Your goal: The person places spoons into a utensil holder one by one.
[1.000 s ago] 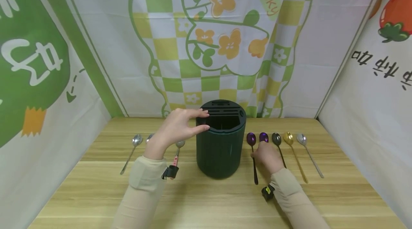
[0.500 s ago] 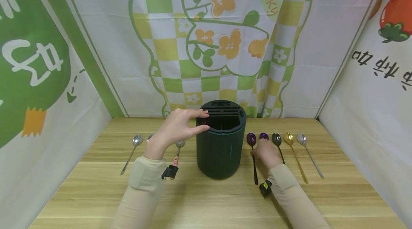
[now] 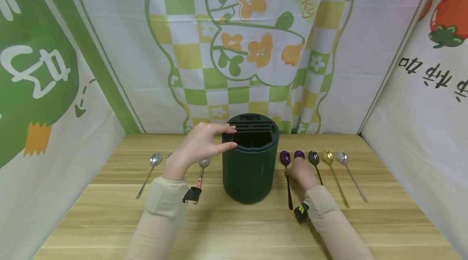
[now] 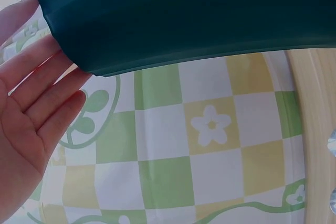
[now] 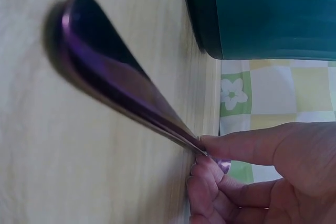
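A dark green cylindrical utensil holder (image 3: 249,174) with a black slotted top stands upright mid-table. My left hand (image 3: 197,144) touches its left rim, thumb and fingers spread; in the left wrist view the fingers (image 4: 50,80) are straight against the holder's edge. To the right of the holder, my right hand (image 3: 302,174) pinches the handle of the nearest purple spoon (image 3: 285,157) between thumb and fingertips. The right wrist view shows the handle's wide end (image 5: 100,56) pointing back towards the camera. A second purple spoon (image 3: 299,154) is mostly hidden by the right hand.
Further right lie a black spoon (image 3: 313,157), a gold spoon (image 3: 327,156) and a silver spoon (image 3: 342,157). Left of the holder are a silver spoon (image 3: 155,159), one mostly hidden behind the left hand, and one with a pink handle (image 3: 199,182). A patterned curtain (image 3: 256,61) hangs behind the table.
My right wrist has shifted slightly left and away from the table's front, fingers staying at about the same spot. The left hand, the holder and the spoons look unmoved.
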A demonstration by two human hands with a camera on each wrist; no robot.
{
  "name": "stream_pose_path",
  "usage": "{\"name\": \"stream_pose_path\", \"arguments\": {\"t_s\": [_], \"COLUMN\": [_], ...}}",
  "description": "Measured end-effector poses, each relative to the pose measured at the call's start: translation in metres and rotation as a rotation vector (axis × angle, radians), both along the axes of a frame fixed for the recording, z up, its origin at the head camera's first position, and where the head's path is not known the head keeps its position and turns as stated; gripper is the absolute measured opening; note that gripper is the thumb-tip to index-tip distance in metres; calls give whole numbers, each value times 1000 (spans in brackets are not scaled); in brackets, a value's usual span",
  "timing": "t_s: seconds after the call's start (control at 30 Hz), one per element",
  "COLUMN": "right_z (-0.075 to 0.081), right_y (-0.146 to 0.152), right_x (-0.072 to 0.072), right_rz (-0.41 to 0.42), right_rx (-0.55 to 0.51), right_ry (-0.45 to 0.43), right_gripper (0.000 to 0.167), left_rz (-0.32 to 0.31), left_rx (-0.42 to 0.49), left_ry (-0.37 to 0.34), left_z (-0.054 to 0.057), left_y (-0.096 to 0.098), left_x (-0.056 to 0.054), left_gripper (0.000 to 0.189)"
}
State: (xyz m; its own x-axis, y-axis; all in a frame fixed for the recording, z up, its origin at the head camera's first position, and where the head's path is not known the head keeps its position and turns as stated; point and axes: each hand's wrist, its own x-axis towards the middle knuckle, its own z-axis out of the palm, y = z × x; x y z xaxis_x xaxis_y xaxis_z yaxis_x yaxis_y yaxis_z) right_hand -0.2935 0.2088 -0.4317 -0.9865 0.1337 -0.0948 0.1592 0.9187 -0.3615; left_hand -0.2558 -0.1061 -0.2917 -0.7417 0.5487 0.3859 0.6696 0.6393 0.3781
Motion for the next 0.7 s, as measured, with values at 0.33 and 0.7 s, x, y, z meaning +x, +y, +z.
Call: {"name": "stream_pose_path", "arguments": {"t_s": [0.33,0.7], "right_z": [-3,-3], "right_y": [1,1], "right_x": [-3,-4], "right_rz": [-34,-35], "right_rx": [-6,-93], "right_ry": [-31,-61], "right_gripper": [32,29], "left_rz": [-24,-42], "left_rx": [-11,-21], "left_ry": [20,3], "left_z": [0,2], "left_y": [0,1], "left_x": [-2,-4], "left_gripper": [45,44]}}
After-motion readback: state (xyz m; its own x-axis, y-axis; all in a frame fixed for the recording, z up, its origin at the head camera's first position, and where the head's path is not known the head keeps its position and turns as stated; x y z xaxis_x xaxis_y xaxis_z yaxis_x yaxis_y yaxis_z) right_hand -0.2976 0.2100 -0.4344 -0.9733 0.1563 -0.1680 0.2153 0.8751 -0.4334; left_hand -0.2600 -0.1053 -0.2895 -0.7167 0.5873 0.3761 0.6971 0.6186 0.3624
